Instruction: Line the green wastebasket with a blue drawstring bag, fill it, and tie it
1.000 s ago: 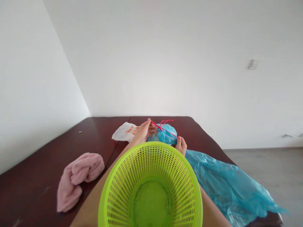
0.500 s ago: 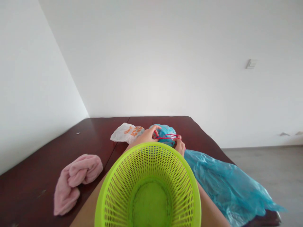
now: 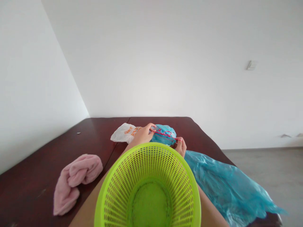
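Beyond the basket, a small blue plastic bag (image 3: 163,138) lies bunched on the table with a red string (image 3: 167,133) across it, a loop showing in the middle. My left hand (image 3: 146,133) pinches the string's left part at the bag's side. At the right end, my right hand (image 3: 181,146) grips the string between its fingertips. The string runs fairly straight between the two hands. A bright green slotted plastic basket (image 3: 151,201) fills the lower middle of the view, in front of both forearms and hiding parts of them.
A white plastic bag (image 3: 122,133) with orange print lies left of my left hand. A twisted pink cloth (image 3: 77,179) rests on the dark red table (image 3: 94,135). A large blue plastic bag (image 3: 227,183) spreads along the right edge. Walls stand behind and left.
Both hands have drawn slightly apart, pulling the red string out. Its wide loops have become a smaller loop lying over the blue bag.
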A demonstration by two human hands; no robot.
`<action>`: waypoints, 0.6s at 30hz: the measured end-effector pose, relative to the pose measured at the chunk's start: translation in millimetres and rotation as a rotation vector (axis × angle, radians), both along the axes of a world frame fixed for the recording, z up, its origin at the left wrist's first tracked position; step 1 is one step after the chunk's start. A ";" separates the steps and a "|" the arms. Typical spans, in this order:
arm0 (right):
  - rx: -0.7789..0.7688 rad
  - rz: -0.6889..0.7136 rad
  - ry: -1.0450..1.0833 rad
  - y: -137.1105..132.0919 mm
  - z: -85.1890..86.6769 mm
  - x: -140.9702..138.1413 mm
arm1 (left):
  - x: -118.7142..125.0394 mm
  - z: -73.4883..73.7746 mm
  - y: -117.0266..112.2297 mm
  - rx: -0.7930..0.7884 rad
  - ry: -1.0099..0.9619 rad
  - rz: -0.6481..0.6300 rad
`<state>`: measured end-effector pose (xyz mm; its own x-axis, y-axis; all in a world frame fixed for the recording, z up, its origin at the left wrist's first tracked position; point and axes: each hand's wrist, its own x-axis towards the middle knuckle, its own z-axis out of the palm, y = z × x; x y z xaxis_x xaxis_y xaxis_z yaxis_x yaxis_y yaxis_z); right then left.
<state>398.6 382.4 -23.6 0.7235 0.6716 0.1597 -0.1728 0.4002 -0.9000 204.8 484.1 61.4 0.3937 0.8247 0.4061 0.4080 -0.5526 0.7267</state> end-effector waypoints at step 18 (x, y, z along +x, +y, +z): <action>0.031 0.016 0.046 3.1 -5.1 6.2 | 1.0 13.8 -14.9 -0.060 0.045 -0.097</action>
